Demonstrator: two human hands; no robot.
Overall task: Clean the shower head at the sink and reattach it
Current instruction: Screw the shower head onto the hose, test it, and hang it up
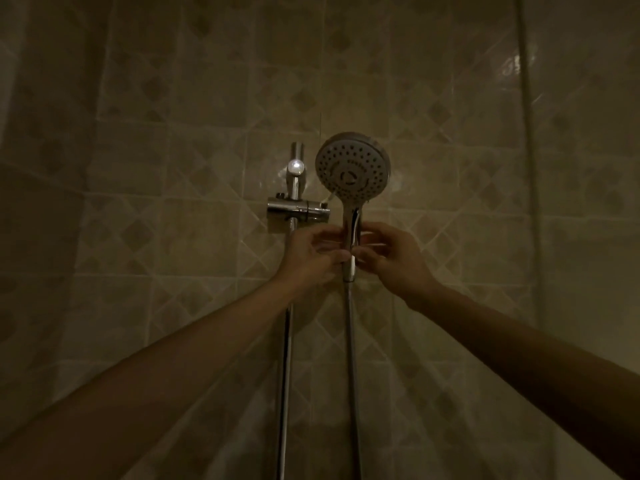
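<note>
A dim tiled wall [450, 168] carries a chrome slide rail [286, 341] with its bracket [298, 206]. Just right of it, the shower head [353, 165] stands upright, hose [352, 358] hanging below. Left hand [313, 252] and right hand [389, 252] both grip its handle. No writing is legible.

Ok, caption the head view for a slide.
Both hands, left hand and right hand, grip the shower head handle beside its holder.
</note>
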